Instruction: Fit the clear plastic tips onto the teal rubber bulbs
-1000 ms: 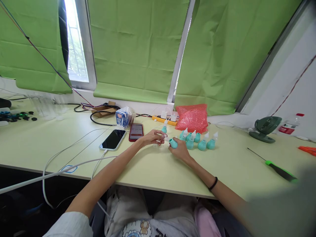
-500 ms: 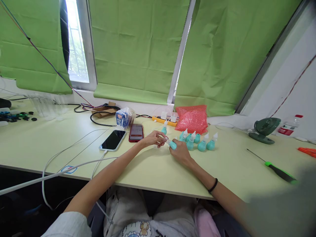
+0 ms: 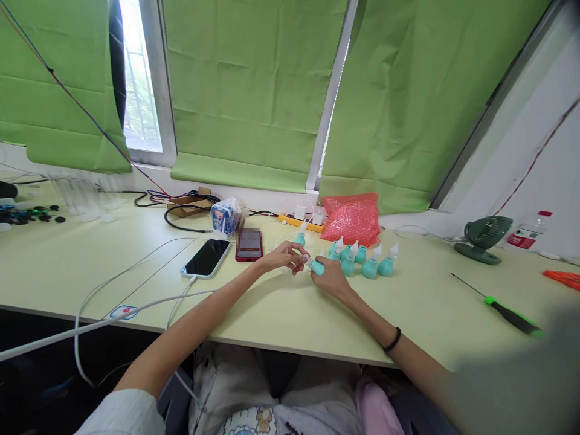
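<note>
Over the middle of the table, my right hand (image 3: 333,280) is closed around the teal bulb (image 3: 317,267) of a small bulb nasal aspirator, its clear end pointing left. My left hand (image 3: 287,257) pinches the clear tip at that end, fingertips together; the join is too small to make out. Just beyond my hands stands another teal aspirator (image 3: 299,238) with a clear nozzle. To the right of my right hand several more teal aspirators (image 3: 370,269) stand upright in a cluster, most with clear pointed nozzles. Small clear pieces below my left hand are partly hidden.
Left of my hands lie a white-edged phone (image 3: 206,258) with a cable and a red phone (image 3: 249,244). Behind are a plastic-wrapped blue pack (image 3: 225,217), a yellow power strip (image 3: 290,221) and a red bubble-wrap bag (image 3: 351,219). Rightward are a screwdriver (image 3: 507,311), a green fan (image 3: 484,238) and a bottle (image 3: 528,231).
The view has shifted very slightly. Both hands keep their grip on the aspirator in nearly the same place, with only a slight movement of the left fingers.
</note>
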Tool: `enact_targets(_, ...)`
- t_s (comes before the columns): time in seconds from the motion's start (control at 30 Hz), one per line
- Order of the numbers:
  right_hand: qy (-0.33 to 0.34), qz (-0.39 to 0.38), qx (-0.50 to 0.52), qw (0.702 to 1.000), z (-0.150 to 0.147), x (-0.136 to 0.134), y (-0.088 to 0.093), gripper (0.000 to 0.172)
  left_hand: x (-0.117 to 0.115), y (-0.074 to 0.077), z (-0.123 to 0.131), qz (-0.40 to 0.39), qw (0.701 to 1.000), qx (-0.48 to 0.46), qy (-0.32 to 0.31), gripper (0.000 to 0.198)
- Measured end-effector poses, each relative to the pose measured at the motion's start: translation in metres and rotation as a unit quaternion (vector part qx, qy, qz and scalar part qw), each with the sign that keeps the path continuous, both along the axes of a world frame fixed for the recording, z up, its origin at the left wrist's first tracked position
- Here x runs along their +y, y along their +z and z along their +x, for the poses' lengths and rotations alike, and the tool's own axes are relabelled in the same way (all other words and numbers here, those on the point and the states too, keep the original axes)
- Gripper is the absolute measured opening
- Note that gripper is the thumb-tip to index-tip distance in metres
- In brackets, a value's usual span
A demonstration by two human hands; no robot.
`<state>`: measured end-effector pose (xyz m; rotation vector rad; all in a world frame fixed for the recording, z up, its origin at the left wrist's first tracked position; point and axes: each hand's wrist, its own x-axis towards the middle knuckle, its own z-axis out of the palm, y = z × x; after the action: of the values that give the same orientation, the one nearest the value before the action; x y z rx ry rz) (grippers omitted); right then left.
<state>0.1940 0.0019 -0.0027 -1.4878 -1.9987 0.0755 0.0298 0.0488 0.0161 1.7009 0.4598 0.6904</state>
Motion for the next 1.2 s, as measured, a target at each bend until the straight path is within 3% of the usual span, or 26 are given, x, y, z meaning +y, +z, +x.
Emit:
enact_targets(0.17, 0.075, -0.112, 0.095, 0.986, 0.003, 0.002, 0.005, 0.006, -0.002, 0.003, -0.002, 0.019, 1.000, 0.006, -0.021, 0.035)
enact_targets(0.33, 0.142, -0.251, 0.165, 0.943, 0.006, -0.002, 0.010, 0.010, -0.002, 0.006, -0.005, 0.039, 0.998, 0.033, -0.047, 0.037)
enact_targets(0.5, 0.177, -0.316, 0.213, 0.907, 0.007, -0.005, 0.012, 0.014, -0.003, 0.006, -0.004, 0.069, 0.994, 0.072, -0.054, 0.038)
enact_targets(0.63, 0.178, -0.300, 0.263, 0.899, 0.006, 0.000, 0.012, 0.020, -0.003, 0.008, 0.000, 0.116, 0.989, 0.086, -0.002, 0.042)
enact_targets(0.73, 0.165, -0.240, 0.317, 0.902, 0.006, 0.005, 0.012, 0.024, 0.002, 0.013, -0.004, 0.167, 0.979, 0.088, 0.081, 0.044)
enact_targets(0.83, 0.146, -0.170, 0.358, 0.906, 0.006, 0.008, 0.010, 0.027, 0.012, 0.014, -0.012, 0.224, 0.950, 0.110, 0.186, 0.043)
enact_targets(0.93, 0.133, -0.127, 0.371, 0.910, 0.006, 0.008, 0.007, 0.029, 0.020, 0.006, -0.018, 0.275, 0.910, 0.161, 0.264, 0.035)
enact_targets(1.07, 0.119, -0.099, 0.363, 0.919, 0.005, 0.007, 0.006, 0.031, 0.021, -0.013, -0.012, 0.302, 0.881, 0.233, 0.280, 0.032)
enact_targets(1.2, 0.111, -0.089, 0.334, 0.932, 0.005, 0.007, 0.006, 0.030, 0.018, -0.025, -0.002, 0.293, 0.875, 0.268, 0.277, 0.023)
